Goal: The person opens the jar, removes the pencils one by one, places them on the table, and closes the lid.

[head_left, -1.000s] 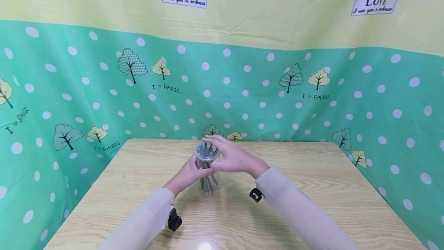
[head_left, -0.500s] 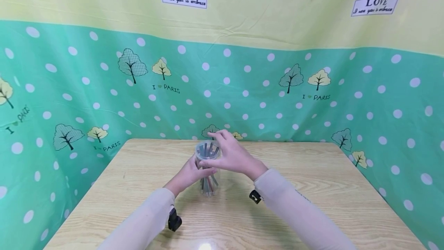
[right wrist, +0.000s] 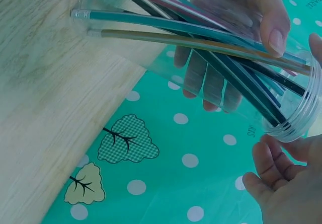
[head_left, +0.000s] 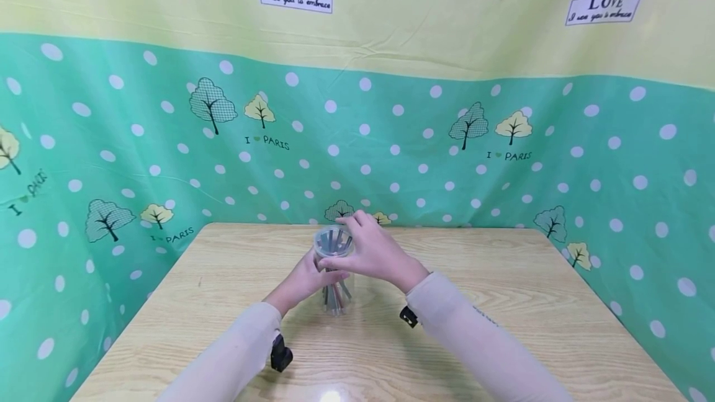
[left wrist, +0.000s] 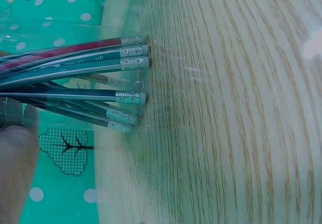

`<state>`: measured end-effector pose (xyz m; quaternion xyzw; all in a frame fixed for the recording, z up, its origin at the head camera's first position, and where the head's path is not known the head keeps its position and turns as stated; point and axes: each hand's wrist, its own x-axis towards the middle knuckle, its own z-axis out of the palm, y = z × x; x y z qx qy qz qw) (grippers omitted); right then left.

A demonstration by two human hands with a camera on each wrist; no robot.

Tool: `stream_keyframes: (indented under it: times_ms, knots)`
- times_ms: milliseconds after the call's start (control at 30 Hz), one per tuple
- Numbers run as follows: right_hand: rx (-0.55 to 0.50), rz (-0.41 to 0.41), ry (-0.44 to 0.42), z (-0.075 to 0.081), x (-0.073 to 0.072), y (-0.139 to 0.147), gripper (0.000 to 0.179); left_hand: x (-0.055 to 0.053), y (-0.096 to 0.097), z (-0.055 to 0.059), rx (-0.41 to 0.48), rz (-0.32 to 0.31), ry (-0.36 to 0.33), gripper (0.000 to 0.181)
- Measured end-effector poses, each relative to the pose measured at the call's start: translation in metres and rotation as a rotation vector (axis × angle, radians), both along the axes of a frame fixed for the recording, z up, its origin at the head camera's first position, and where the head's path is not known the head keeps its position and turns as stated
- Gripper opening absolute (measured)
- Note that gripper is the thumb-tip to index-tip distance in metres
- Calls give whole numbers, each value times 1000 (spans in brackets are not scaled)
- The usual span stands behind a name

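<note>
A clear plastic jar point(head_left: 334, 254) stands upright near the table's far middle; whether its base touches the wood I cannot tell. Inside it are several pencils point(left wrist: 100, 63), green, dark and red, eraser ends downward. My left hand point(head_left: 303, 284) grips the jar's upper side, its thumb in front and its fingers behind, seen through the plastic in the right wrist view. My right hand point(head_left: 381, 250) holds the jar's ringed clear top point(right wrist: 297, 126), thumb at the near side and fingers at the far right. I cannot tell whether that top is a separate lid.
The wooden table point(head_left: 475, 303) spreads out around the jar. A green and yellow printed curtain point(head_left: 391, 116) hangs behind and beside it. Each wrist carries a black camera mount point(head_left: 281, 354).
My right thumb has slid leftward along the near side of the jar's top, while its fingers have shifted right and lifted slightly. The left hand and jar stay in place.
</note>
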<state>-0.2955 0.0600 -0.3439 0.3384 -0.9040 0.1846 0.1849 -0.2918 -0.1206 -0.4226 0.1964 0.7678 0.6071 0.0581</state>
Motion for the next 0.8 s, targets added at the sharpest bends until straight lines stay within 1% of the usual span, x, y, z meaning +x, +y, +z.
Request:
stream_keyframes:
  times_ms: [133, 233, 300, 433, 600, 700, 800]
  knots:
    - [2, 23, -6, 0, 1, 0, 92, 0, 0, 0, 4, 4, -2, 81]
    - [-3, 35, 0, 0, 1, 0, 92, 0, 0, 0, 1, 11, 12, 81]
    - [-9, 39, 2, 0, 1, 1, 91, 1, 0, 0, -1, 12, 23, 81]
    - [-18, 43, 2, 0, 2, 1, 89, 1, 0, 0, -7, 10, 23, 79]
    - [-16, 53, -6, 0, 3, 2, 87, 1, -1, -1, 19, -20, 10, 76]
    - [-23, 81, -17, 2, 2, 4, 84, 1, -1, -2, 41, -37, 8, 76]
    - [-39, 119, -29, 4, 2, 6, 79, 1, -1, 1, 47, -46, -2, 76]
